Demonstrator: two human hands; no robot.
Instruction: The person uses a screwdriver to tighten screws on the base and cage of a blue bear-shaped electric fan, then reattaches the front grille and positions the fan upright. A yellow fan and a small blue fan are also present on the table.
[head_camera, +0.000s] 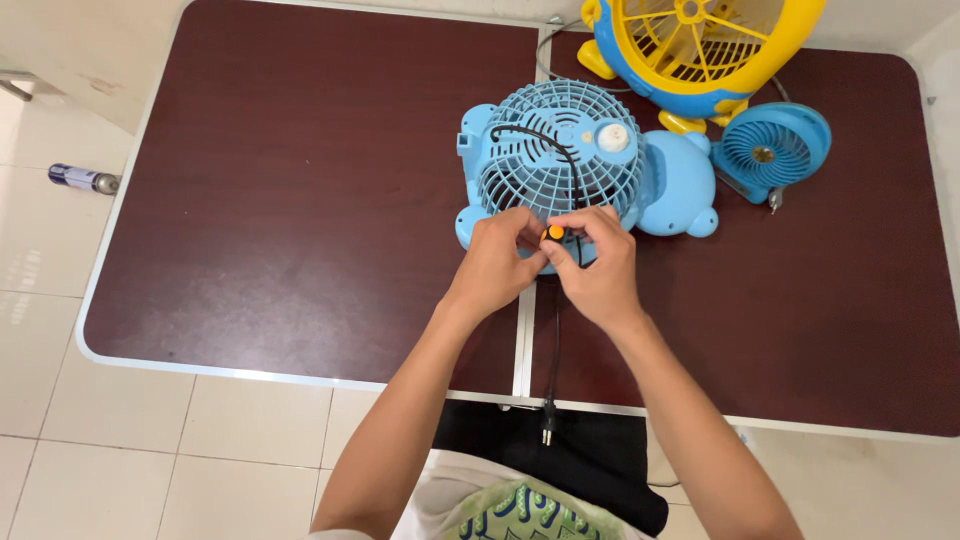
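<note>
Our fingertips (553, 243) meet at a small orange knob (553, 233) on the near edge of the light blue fan (560, 160); the left hand (497, 262) curls in from the left with thumb and forefinger pinched beside the knob, and the right hand (601, 266) curls in from the right with its fingers closed around the knob and the black cord (553, 340) that runs past it; how firmly either hand grips we cannot tell, since the knuckles hide the contact.

The cord loops over the fan's round grille, passes under our fingers, then trails straight down along the seam of the table to a plug (548, 428) that hangs just past the near edge.

The fan lies face up near the middle of the dark brown table (280, 220), straddling the seam between its two halves; its body is shaped like a cartoon animal, with a rounded blue part (678, 185) to the right of the grille.

Just behind it stands a yellow and blue fan (700, 45), partly cut off by the top of the view; to the right of both sits a small blue fan (772, 150), near the light blue one but not touching it.

On the pale tiled floor (60, 330) to the left, well apart from the table, lies a small cylindrical can (82, 178).
</note>
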